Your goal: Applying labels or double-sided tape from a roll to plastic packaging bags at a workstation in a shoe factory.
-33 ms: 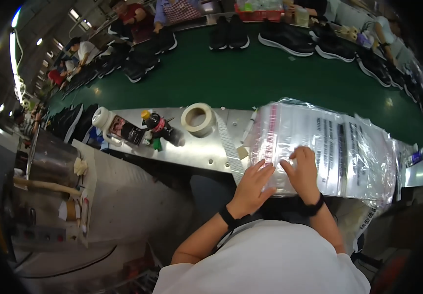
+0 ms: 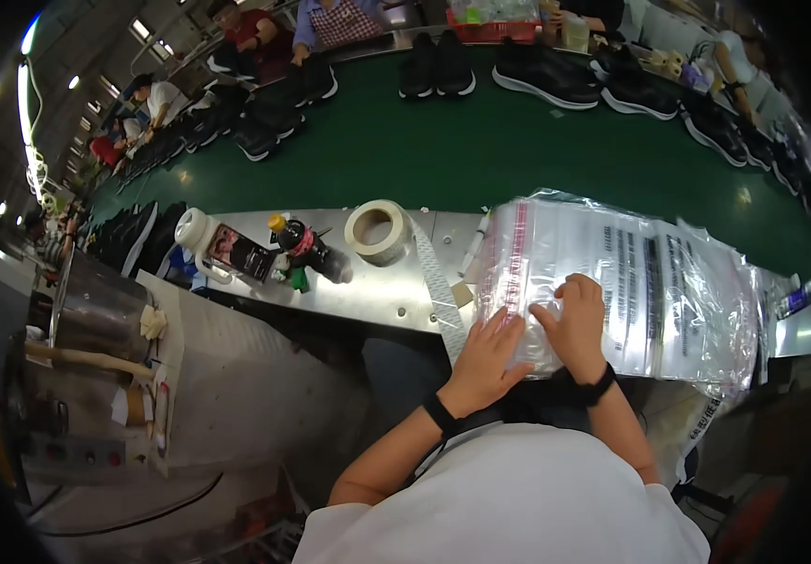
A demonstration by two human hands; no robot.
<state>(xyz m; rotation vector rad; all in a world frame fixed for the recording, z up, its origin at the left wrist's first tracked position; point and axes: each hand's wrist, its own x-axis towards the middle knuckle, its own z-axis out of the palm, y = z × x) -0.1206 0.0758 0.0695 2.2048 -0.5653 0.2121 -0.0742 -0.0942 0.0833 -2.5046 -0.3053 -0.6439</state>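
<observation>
A stack of clear plastic bags (image 2: pixel 579 249) with dark print and a pink-red strip near the left edge lies on the metal bench before me. My left hand (image 2: pixel 488 365) rests at the near left corner of the bags, fingers stretched along the pink-red strip and thumb out to the side. Just right of it, my right hand (image 2: pixel 574 329) touches the top bag, with its thumb apart from the loosely bent fingers. Nothing is visibly gripped in either hand. A roll of pale labels (image 2: pixel 375 232) stands left of the bags, its loose strip (image 2: pixel 435 273) trailing toward my left hand.
Left on the metal bench (image 2: pixel 368 296) are a dark-drink bottle (image 2: pixel 300 240) and a white-handled jug (image 2: pixel 227 246). Beyond runs a green conveyor belt (image 2: pixel 377 155) carrying several black shoes (image 2: pixel 546 75). People work along its far side. A machine (image 2: pixel 95 301) stands at my left.
</observation>
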